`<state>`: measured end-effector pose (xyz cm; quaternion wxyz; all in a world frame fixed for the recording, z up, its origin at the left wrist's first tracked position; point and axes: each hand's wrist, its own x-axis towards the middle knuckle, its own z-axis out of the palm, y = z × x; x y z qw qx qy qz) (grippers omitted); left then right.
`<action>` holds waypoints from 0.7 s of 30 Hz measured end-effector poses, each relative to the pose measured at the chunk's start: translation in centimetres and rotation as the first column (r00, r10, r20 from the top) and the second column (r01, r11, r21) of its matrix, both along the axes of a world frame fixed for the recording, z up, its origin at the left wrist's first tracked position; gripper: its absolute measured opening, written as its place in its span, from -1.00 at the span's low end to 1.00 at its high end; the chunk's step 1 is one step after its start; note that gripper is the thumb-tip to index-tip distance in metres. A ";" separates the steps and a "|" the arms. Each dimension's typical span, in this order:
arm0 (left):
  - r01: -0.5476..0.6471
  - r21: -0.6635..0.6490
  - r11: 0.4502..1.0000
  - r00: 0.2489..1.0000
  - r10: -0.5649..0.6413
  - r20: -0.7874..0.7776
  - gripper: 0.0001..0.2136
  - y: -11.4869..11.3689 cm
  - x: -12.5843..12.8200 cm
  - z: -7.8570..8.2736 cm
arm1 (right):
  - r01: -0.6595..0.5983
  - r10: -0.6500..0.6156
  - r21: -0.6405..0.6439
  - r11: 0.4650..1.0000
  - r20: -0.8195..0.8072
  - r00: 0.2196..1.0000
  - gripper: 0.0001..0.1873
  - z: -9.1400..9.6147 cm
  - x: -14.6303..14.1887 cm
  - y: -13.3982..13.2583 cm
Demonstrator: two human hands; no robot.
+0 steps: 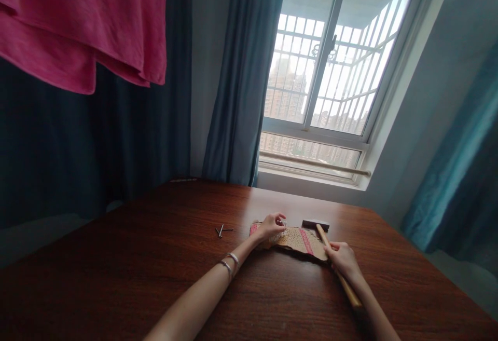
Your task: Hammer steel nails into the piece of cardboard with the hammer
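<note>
A flat piece of cardboard (296,240) with a pink stripe lies on the wooden table (155,258). My left hand (271,226) rests on its left end, fingers pinched round a small nail that stands on the board. My right hand (343,259) is closed round the wooden handle of a hammer (322,233); its dark head lies on the table just behind the cardboard. Bracelets sit on my left wrist.
A few loose nails (222,230) lie on the table left of the cardboard. Behind the table are blue curtains (241,81) and a barred window (330,71). A pink cloth (85,19) hangs at the upper left.
</note>
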<state>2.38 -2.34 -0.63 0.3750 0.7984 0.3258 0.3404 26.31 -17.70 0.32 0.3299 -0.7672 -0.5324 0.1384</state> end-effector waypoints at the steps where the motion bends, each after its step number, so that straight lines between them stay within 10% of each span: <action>1: -0.002 0.017 1.000 1.000 0.002 0.012 -0.61 0.0 0.0 -0.1 | -0.002 0.002 -0.009 1.000 0.015 1.000 -0.61 0.2 -0.1 -0.1; 10: -0.004 0.050 0.999 0.997 0.001 0.071 -0.40 -0.6 -0.1 1.2 | 0.080 -0.042 -0.113 0.990 0.305 0.951 -0.64 1.9 -1.3 -1.3; 21: -0.088 -0.118 0.989 0.980 0.065 -0.191 -0.72 1.4 -8.1 9.2 | 0.175 -0.089 -0.171 0.970 0.419 0.904 -0.61 1.1 -1.5 -1.0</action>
